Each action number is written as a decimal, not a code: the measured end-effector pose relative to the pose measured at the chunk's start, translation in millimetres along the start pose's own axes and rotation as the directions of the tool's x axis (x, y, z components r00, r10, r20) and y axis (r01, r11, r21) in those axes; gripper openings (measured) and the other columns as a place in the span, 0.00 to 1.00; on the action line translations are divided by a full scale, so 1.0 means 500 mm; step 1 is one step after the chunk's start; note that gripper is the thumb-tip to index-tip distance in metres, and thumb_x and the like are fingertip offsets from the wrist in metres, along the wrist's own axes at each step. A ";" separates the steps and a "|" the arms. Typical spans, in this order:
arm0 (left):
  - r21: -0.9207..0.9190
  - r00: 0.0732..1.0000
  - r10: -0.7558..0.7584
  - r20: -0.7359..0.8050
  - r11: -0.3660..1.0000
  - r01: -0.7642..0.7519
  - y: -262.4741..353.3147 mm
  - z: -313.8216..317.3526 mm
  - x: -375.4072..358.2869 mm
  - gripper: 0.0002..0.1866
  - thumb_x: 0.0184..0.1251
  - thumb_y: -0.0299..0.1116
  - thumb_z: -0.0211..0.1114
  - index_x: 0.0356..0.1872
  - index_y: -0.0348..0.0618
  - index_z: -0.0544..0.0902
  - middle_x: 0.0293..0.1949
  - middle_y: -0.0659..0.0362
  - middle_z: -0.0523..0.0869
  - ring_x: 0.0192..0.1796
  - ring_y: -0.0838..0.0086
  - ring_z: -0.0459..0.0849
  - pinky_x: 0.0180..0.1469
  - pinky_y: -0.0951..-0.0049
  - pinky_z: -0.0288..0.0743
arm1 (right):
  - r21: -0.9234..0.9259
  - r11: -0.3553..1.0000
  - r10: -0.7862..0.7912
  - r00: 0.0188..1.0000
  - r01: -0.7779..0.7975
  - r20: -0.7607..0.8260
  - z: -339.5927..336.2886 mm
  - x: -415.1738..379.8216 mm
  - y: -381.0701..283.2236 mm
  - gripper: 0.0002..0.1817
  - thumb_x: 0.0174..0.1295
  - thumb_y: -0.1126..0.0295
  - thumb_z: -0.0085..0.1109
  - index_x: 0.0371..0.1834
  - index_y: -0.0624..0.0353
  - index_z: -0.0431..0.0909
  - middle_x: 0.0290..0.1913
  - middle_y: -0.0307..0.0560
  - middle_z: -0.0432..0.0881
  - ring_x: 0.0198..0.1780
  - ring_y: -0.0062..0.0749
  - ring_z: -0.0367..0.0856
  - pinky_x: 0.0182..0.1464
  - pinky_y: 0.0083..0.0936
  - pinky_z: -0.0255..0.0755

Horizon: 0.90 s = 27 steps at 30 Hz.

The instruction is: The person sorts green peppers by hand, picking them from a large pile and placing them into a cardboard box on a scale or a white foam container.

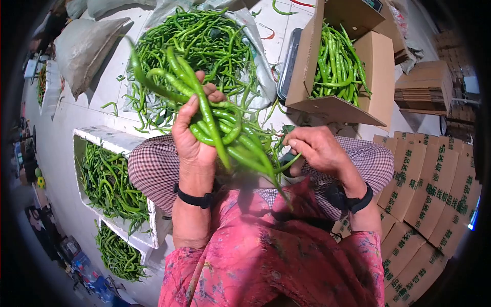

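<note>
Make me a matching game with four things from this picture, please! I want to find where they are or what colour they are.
1. Bunch of peppers
2. Left wristband
3. Flowery top
4. Printed cardboard

A. Pink
B. At the lower right of the picture
C. Black
D. Held in the left hand

Pairs: 1-D, 2-C, 3-A, 4-B

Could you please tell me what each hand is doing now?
Left hand: closed around a bunch of long, glossy green peppers.
Right hand: curled; whether it grips the slender green pepper tip beside it cannot be told.
</note>
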State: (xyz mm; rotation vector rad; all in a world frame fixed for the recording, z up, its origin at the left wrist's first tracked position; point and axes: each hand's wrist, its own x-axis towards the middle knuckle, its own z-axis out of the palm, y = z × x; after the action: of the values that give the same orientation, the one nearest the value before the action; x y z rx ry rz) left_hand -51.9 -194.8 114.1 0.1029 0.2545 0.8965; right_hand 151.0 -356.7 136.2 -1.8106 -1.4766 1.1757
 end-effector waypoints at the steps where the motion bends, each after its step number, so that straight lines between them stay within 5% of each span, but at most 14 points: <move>1: -0.011 1.000 -0.016 0.009 1.000 0.016 0.000 -0.009 0.005 0.27 0.62 0.23 0.60 0.64 0.34 0.68 0.44 0.54 0.75 0.46 0.66 0.76 0.55 0.69 0.74 | -0.145 0.985 -0.112 0.987 0.096 -0.112 0.013 -0.001 0.007 0.12 0.63 0.68 0.56 0.44 0.63 0.81 0.37 0.58 0.83 0.40 0.51 0.83 0.45 0.38 0.76; 2: 0.059 1.000 -0.018 0.001 0.998 0.018 -0.006 -0.005 0.002 0.26 0.63 0.22 0.60 0.64 0.35 0.69 0.44 0.54 0.77 0.46 0.67 0.77 0.55 0.70 0.75 | -0.146 0.984 -0.119 0.987 0.102 -0.112 0.007 0.000 0.013 0.12 0.63 0.68 0.56 0.44 0.63 0.81 0.37 0.58 0.83 0.40 0.51 0.83 0.45 0.38 0.76; 4: 0.166 0.997 -0.048 -0.063 0.985 0.058 -0.017 -0.004 0.000 0.26 0.64 0.24 0.61 0.64 0.36 0.69 0.44 0.54 0.80 0.47 0.68 0.80 0.54 0.69 0.77 | -0.116 0.987 -0.145 0.915 0.109 -0.376 -0.038 0.015 -0.032 0.13 0.63 0.67 0.58 0.47 0.62 0.81 0.39 0.58 0.83 0.41 0.50 0.84 0.45 0.37 0.76; 6: 0.236 0.994 -0.064 -0.094 0.968 0.084 -0.036 -0.006 -0.003 0.28 0.63 0.24 0.62 0.65 0.36 0.67 0.46 0.52 0.78 0.48 0.67 0.79 0.56 0.70 0.76 | -0.001 0.996 -0.078 0.929 0.084 -0.360 -0.063 0.032 -0.098 0.17 0.59 0.62 0.64 0.46 0.63 0.82 0.38 0.57 0.84 0.40 0.51 0.84 0.45 0.36 0.76; 8: 0.296 0.988 -0.092 -0.121 0.947 0.125 -0.055 -0.007 -0.007 0.28 0.63 0.24 0.62 0.65 0.36 0.67 0.46 0.53 0.80 0.49 0.67 0.80 0.56 0.68 0.77 | 0.019 0.996 0.091 0.984 -0.090 -0.156 -0.054 0.058 -0.160 0.17 0.56 0.63 0.70 0.42 0.64 0.82 0.32 0.47 0.82 0.29 0.34 0.79 0.34 0.31 0.73; 10: 0.333 0.985 -0.111 -0.133 0.931 0.150 -0.070 0.002 -0.015 0.26 0.66 0.27 0.60 0.66 0.37 0.68 0.50 0.53 0.80 0.52 0.66 0.80 0.59 0.63 0.76 | -0.182 0.974 -0.171 0.959 0.131 -0.225 -0.001 0.095 -0.138 0.19 0.51 0.61 0.74 0.34 0.65 0.80 0.27 0.40 0.78 0.24 0.27 0.71 0.29 0.27 0.69; 12: 0.279 0.980 -0.167 -0.106 0.941 0.190 -0.074 -0.009 -0.012 0.25 0.67 0.27 0.60 0.66 0.38 0.69 0.51 0.53 0.80 0.53 0.65 0.80 0.60 0.60 0.75 | -0.179 0.970 -0.203 0.952 0.164 -0.229 0.026 0.116 -0.117 0.15 0.56 0.62 0.70 0.33 0.63 0.79 0.26 0.38 0.77 0.25 0.21 0.71 0.29 0.25 0.68; 14: 0.332 0.976 -0.132 -0.172 0.925 0.183 -0.073 -0.011 -0.012 0.24 0.67 0.28 0.60 0.64 0.38 0.71 0.50 0.53 0.81 0.52 0.64 0.81 0.60 0.59 0.75 | 0.323 0.945 0.067 0.997 -0.051 -0.040 0.027 0.127 -0.102 0.15 0.61 0.62 0.65 0.37 0.64 0.78 0.28 0.38 0.79 0.27 0.18 0.74 0.30 0.21 0.69; 15: 0.322 0.973 -0.140 -0.184 0.927 0.194 -0.068 -0.006 -0.014 0.23 0.65 0.27 0.62 0.61 0.38 0.73 0.49 0.54 0.81 0.50 0.67 0.81 0.58 0.63 0.76 | 0.630 0.772 0.098 0.995 -0.084 0.013 0.021 0.128 -0.096 0.16 0.64 0.60 0.62 0.37 0.65 0.76 0.31 0.44 0.81 0.32 0.26 0.81 0.34 0.25 0.75; 16: 0.311 0.969 -0.151 -0.193 0.928 0.207 -0.064 -0.005 -0.013 0.21 0.64 0.27 0.63 0.59 0.38 0.75 0.49 0.54 0.82 0.49 0.71 0.81 0.56 0.68 0.76 | 0.829 0.517 0.190 0.973 -0.213 0.131 -0.003 0.124 -0.096 0.16 0.69 0.62 0.56 0.46 0.66 0.74 0.35 0.46 0.82 0.32 0.23 0.80 0.35 0.20 0.76; 19: 0.382 0.971 -0.134 -0.197 0.902 0.201 -0.058 -0.011 -0.009 0.22 0.64 0.28 0.64 0.60 0.39 0.75 0.46 0.56 0.83 0.46 0.73 0.81 0.53 0.71 0.77 | 0.922 0.333 0.139 0.977 -0.198 0.160 -0.053 0.114 -0.068 0.17 0.74 0.67 0.46 0.56 0.71 0.71 0.36 0.49 0.83 0.29 0.19 0.81 0.33 0.14 0.81; 27: 0.527 0.953 -0.281 -0.115 0.796 0.298 -0.069 0.020 -0.019 0.24 0.63 0.29 0.64 0.62 0.38 0.74 0.44 0.57 0.84 0.45 0.73 0.82 0.51 0.71 0.77 | 0.925 0.342 0.185 0.977 -0.167 0.108 -0.040 0.114 -0.045 0.18 0.74 0.65 0.46 0.56 0.69 0.72 0.38 0.48 0.85 0.30 0.18 0.79 0.31 0.13 0.72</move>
State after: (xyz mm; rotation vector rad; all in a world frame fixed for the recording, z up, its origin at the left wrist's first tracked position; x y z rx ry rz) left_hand -28.7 -223.6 118.5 0.5631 0.5358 0.4960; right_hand 158.7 -293.7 147.5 -1.0976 -0.3041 1.6239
